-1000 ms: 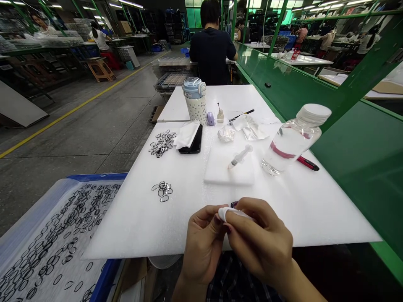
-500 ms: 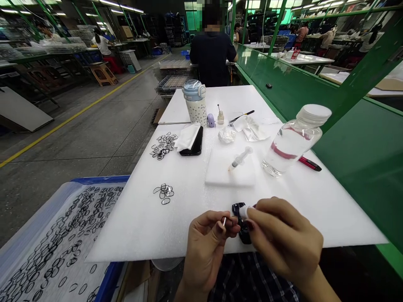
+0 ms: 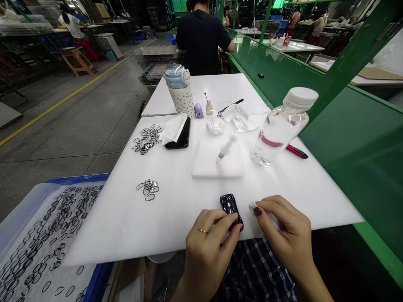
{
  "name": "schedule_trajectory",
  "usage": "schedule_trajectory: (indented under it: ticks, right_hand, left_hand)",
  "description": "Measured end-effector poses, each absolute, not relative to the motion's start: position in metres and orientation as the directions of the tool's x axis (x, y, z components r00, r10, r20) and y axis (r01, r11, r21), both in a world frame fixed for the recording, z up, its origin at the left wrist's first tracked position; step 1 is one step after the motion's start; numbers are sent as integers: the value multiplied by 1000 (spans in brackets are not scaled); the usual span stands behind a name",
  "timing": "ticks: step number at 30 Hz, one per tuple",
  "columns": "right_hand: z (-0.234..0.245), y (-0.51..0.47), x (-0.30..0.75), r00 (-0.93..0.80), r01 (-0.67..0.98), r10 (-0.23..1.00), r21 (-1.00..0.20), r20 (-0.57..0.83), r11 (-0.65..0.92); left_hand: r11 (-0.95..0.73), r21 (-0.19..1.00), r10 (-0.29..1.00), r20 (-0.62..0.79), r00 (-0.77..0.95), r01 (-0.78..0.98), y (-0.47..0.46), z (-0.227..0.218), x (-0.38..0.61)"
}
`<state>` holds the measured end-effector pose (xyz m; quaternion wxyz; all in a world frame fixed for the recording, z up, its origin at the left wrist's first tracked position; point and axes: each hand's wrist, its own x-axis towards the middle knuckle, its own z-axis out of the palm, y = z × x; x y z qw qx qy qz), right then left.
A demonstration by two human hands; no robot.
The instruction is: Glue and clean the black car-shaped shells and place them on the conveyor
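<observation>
My left hand (image 3: 210, 241) pinches the near end of a small glossy black part (image 3: 231, 206) that lies on the white foam sheet (image 3: 176, 209) at its front edge. My right hand (image 3: 285, 228) rests just right of it, fingers curled round a small white cloth pad (image 3: 252, 206). A little heap of thin black rings (image 3: 147, 188) lies to the left of my hands. A syringe (image 3: 226, 148) rests on a white foam block (image 3: 217, 161) further back.
A clear plastic bottle (image 3: 278, 128) leans at the right by a red pen (image 3: 296, 152). A phone under a cloth (image 3: 176, 132), more rings (image 3: 145, 140), a blue-lidded cup (image 3: 179, 89) and crumpled wipes (image 3: 215, 126) stand behind. A blue tray of rings (image 3: 40, 235) sits left. A person (image 3: 201, 37) works ahead.
My hands have come apart and lowered. The black part, held up between both hands before, now lies on the foam under my left fingers; the right hand has drawn the white pad to the right.
</observation>
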<state>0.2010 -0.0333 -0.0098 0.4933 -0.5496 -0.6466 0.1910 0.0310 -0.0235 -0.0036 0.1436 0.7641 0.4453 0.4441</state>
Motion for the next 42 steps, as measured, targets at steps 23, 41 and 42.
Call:
schedule_trajectory:
  ticks: [23, 41, 42]
  right_hand:
    - [-12, -28, 200, -63, 636, 922, -697, 381, 332]
    - [-30, -39, 191, -44, 782, 691, -405, 721, 473]
    - [-30, -40, 191, -30, 777, 691, -419, 722, 471]
  left_hand:
    - [-319, 714, 947, 210, 245, 623, -13, 6, 20]
    - [-382, 682, 919, 207, 337, 624, -12, -1, 22]
    - [-386, 677, 918, 217, 332, 626, -13, -2, 23]
